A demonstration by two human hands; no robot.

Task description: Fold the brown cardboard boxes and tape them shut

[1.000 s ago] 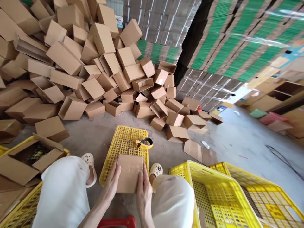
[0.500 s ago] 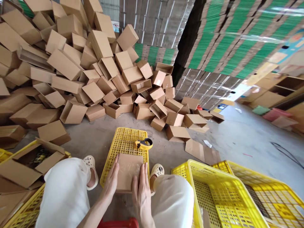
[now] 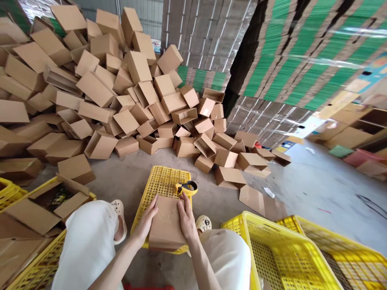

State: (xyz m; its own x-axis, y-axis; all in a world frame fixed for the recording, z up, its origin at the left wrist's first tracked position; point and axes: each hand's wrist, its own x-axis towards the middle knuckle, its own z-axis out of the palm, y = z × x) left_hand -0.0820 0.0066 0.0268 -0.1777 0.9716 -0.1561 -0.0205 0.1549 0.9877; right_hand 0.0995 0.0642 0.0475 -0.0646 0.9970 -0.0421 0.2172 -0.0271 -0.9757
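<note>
A closed cardboard box (image 3: 167, 223) rests on an upturned yellow plastic crate (image 3: 157, 181) between my knees. On its left side, my left hand (image 3: 146, 219) presses along the edge with the fingers together. My right hand (image 3: 186, 215) grips the opposite side, its fingertips at the far right corner. Both hands hold the box between them. Just beyond the right fingertips, a yellow and black tape dispenser (image 3: 186, 188) lies on the crate, apart from the box.
Many open cardboard boxes (image 3: 127, 121) are heaped ahead and left. An opened carton (image 3: 39, 213) sits in a crate at my left. Two yellow crates (image 3: 272, 241) stand at my right. Stacks of flat cardboard (image 3: 290, 60) rise behind.
The box has turned slightly and tilts toward me. My right hand has slid forward along its side to the far corner. The view has shifted a little.
</note>
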